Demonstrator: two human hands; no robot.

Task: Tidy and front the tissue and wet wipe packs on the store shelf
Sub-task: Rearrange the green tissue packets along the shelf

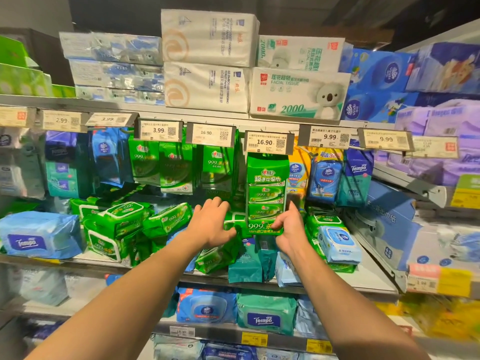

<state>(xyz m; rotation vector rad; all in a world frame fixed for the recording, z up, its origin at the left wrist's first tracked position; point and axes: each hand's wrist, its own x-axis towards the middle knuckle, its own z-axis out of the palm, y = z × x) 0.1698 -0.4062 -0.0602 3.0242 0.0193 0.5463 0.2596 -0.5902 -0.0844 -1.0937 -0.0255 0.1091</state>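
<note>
Store aisle, stacked shelves, price tags along every rail. Middle shelf [337, 278] crowded with tissue and wet wipe packs, many tipped or leaning.

Green multipack of wet wipes [265, 196] upright near the shelf's middle, just below a 16.90 price tag [267, 142], bottom band reading 999. Probably soft film over damp sheets: light to moderate in weight, squashy, somewhat slick, not fragile. Best taken low, at both bottom corners, so the tall stack does not fold or tip.

Right hand [288, 229] pinching the multipack's lower right corner, thumb up along its side, fingers curled on the front band. Left hand [215, 222] just left of the multipack's base, fingers spread and reaching over a flat green pack [233, 219] lying behind; touching or merely hovering, cannot tell. Hands apart, one at each side of the multipack's foot.

Outward: below the hands, at the shelf's front edge, a tumbled green pack [215, 258], a teal pack [245, 266] and a pale blue pack [285, 274] leaning over the lip. Left of these, lidded green wipe packs [122, 224] askew, then a blue Tempo pack [39, 237] toward the left end. Right of the multipack, a white-and-blue lidded pack [337, 242]. Hanging green sachets [176, 165] on pegs behind. Koala facial tissue box [298, 94] on the top shelf.
</note>
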